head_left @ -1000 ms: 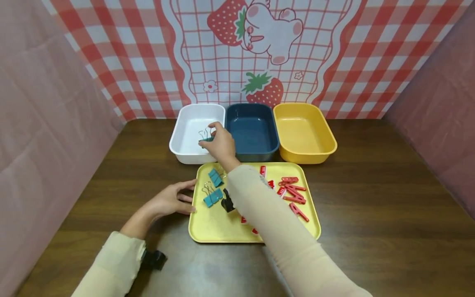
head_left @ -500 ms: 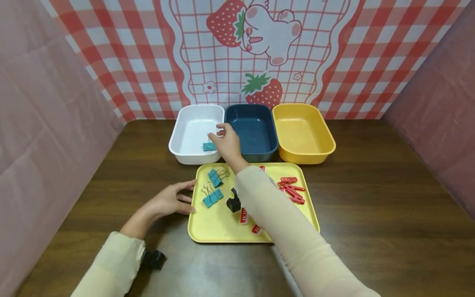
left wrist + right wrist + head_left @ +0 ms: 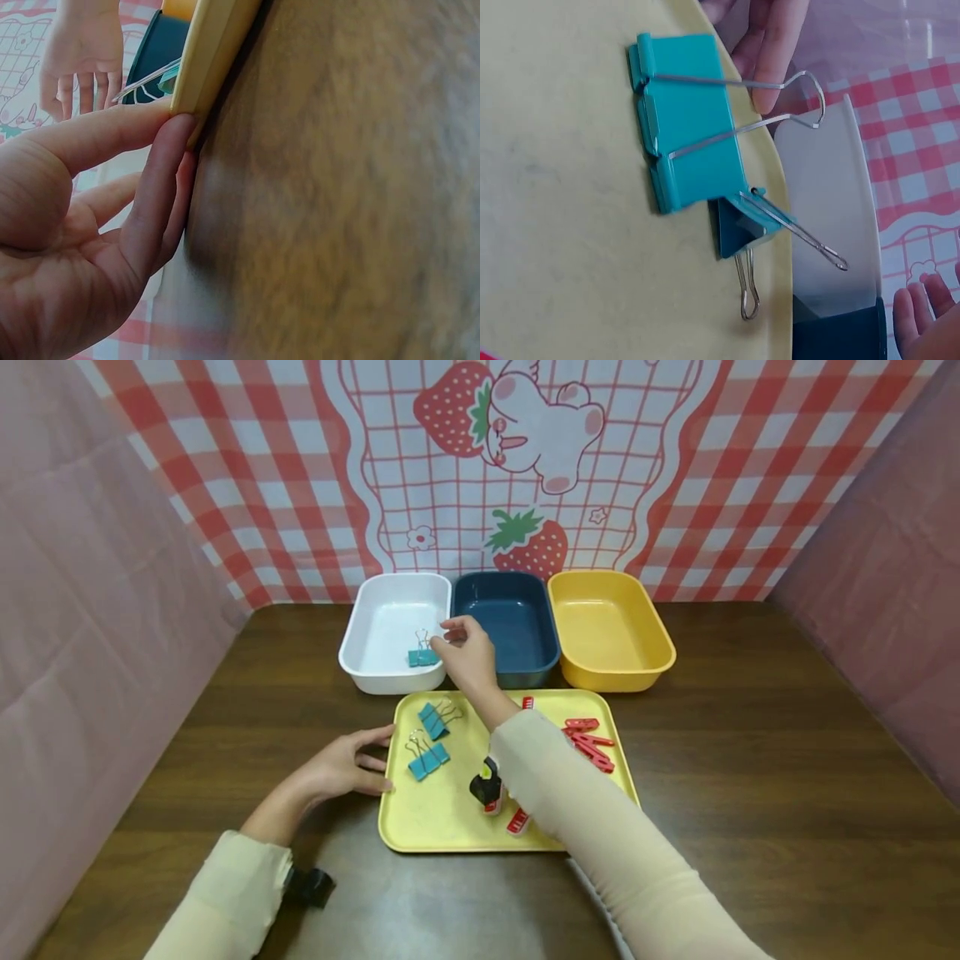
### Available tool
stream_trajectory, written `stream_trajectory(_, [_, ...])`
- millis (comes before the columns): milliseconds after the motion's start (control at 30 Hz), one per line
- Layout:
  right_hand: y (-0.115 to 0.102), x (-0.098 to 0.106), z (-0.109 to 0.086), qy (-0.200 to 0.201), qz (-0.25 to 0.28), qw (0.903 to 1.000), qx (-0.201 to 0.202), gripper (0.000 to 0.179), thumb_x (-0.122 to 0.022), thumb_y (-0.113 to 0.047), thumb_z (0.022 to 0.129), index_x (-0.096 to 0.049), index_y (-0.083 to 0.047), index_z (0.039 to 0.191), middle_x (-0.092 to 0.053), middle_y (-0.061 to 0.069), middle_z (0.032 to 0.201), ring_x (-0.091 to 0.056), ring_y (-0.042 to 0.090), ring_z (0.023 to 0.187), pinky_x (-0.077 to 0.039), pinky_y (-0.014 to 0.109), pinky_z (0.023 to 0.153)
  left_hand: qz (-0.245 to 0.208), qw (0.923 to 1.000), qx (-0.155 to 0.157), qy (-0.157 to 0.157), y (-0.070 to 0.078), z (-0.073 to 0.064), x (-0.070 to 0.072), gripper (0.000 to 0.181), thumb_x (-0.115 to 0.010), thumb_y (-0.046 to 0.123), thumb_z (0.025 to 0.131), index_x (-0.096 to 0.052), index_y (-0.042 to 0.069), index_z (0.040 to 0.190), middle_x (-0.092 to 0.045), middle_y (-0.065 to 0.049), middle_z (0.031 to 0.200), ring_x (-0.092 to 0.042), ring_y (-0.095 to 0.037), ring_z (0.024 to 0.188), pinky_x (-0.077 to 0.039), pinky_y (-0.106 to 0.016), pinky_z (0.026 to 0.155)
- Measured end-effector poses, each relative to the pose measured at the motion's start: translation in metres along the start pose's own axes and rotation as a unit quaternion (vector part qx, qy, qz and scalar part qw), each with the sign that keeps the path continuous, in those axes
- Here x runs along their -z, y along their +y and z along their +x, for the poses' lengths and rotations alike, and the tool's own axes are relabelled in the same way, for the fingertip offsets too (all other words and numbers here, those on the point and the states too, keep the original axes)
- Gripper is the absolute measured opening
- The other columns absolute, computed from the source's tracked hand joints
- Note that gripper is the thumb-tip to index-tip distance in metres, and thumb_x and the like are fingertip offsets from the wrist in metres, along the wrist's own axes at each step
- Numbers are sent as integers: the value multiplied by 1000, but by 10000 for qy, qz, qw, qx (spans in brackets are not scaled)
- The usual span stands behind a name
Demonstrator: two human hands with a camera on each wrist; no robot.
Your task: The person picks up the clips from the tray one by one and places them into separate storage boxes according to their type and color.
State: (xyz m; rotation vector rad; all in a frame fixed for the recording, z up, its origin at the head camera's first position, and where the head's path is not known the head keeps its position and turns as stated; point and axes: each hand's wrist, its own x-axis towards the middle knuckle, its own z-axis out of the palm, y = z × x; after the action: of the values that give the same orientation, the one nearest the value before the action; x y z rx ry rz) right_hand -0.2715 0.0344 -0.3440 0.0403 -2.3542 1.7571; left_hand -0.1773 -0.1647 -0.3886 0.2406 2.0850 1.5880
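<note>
My right hand is over the seam between the white bin and the navy bin, its fingers loosely bent and holding nothing. Beside its fingertips, a teal binder clip stands in the white bin, wire handles up. Two more teal binder clips, one nearer and one farther, lie on the left of the yellow tray. My left hand touches the tray's left edge, thumb and fingertips against the rim. In the right wrist view, the two tray clips overlap.
Red clothespins lie in a heap on the tray's right side. Red-and-white pieces are partly covered by my right sleeve. A yellow bin adjoins the navy one. A checked cloth hangs behind.
My right hand has let go of the teal binder clip, leaving it in the white bin, and has drawn back to the right. The left hand has stayed at the tray's edge.
</note>
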Motion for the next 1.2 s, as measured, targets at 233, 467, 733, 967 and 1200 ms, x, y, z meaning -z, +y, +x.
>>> stream_trajectory(233, [-1, 5, -8, 140, -32, 9999, -39, 25, -66, -14, 82, -62, -4, 105, -59, 7, 93, -57, 20, 84, -50, 29, 71, 4, 10000, -12, 17, -1, 1, 0, 85, -72, -12, 73, -26, -3, 144, -34, -26, 137, -55, -34, 106, -56, -37, 76])
stream_trajectory(467, [-4, 5, -18, 226, -190, 9996, -36, 24, -67, -16, 80, -62, -6, 101, -59, 6, 90, -57, 18, 80, -49, 27, 69, -1, 10000, -65, -25, -1, 0, 1, 85, -72, -12, 73, -25, -3, 144, -34, -27, 136, -55, -34, 106, -56, -38, 76])
stream_trajectory(733, [-4, 5, -27, 213, -52, 9997, 59, 24, -69, -15, 79, -63, -5, 100, -61, 12, 93, -58, 19, 78, -50, 27, 67, -6, 10000, -87, -48, -2, -1, 1, 86, -72, -11, 74, -25, -3, 145, -33, -27, 137, -55, -34, 106, -56, -38, 76])
stream_trajectory(967, [-5, 6, -38, 75, -32, 10000, -22, 26, -69, -17, 78, -63, -5, 100, -60, 6, 90, -57, 17, 77, -50, 26, 64, -17, 9999, -105, -57, -3, 0, 1, 84, -71, -12, 74, -25, -4, 144, -34, -27, 136, -55, -34, 105, -56, -38, 76])
stream_trajectory(1200, [-4, 6, -45, 59, 17, 9999, 82, 22, -69, -15, 77, -63, -6, 96, -60, 3, 82, -57, 17, 72, -49, 27, 64, -24, 9998, -174, -81, -4, 0, 0, 84, -70, -13, 74, -25, -5, 144, -33, -28, 136, -56, -36, 106, -56, -39, 76])
